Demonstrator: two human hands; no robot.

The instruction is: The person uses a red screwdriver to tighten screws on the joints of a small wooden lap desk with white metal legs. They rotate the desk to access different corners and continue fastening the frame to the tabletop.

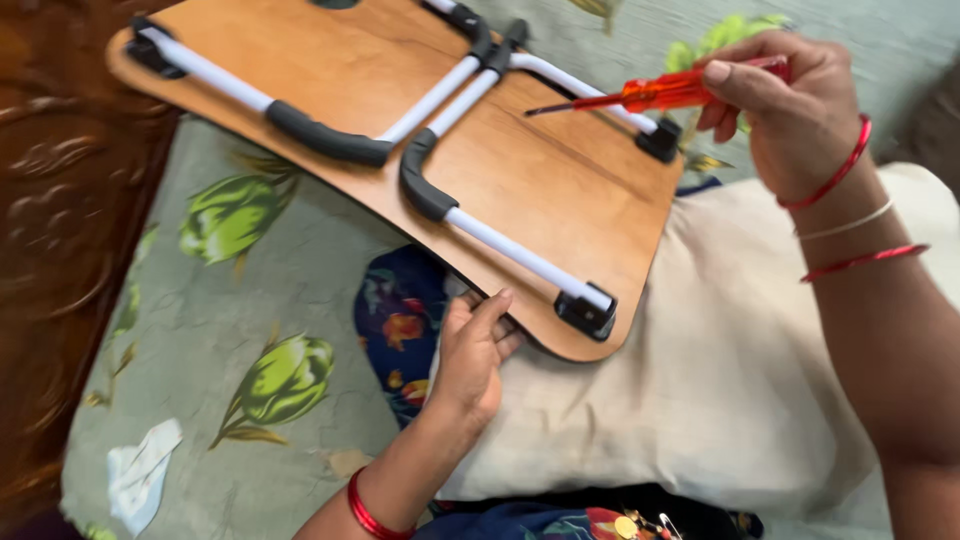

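Right hand [790,110] grips an orange screwdriver [655,95], tip pointing left over the upturned folding table [560,190]; left hand [472,355], fingers curled, holds its near edge.

Left hand [470,355]: bare, no ring visible; one glossy red bangle [368,510] at the wrist. Forearm bare, no sleeve in view.

Right hand [790,110]: bare, nails short and unpainted. Wrist and forearm carry three bands: a red bangle [835,172] nearest the hand, a thin pale thread or band [845,225] next, a second red bangle [865,260] farther up. Forearm bare.

Lap: dark blue floral cloth [395,320] with red and orange blooms.
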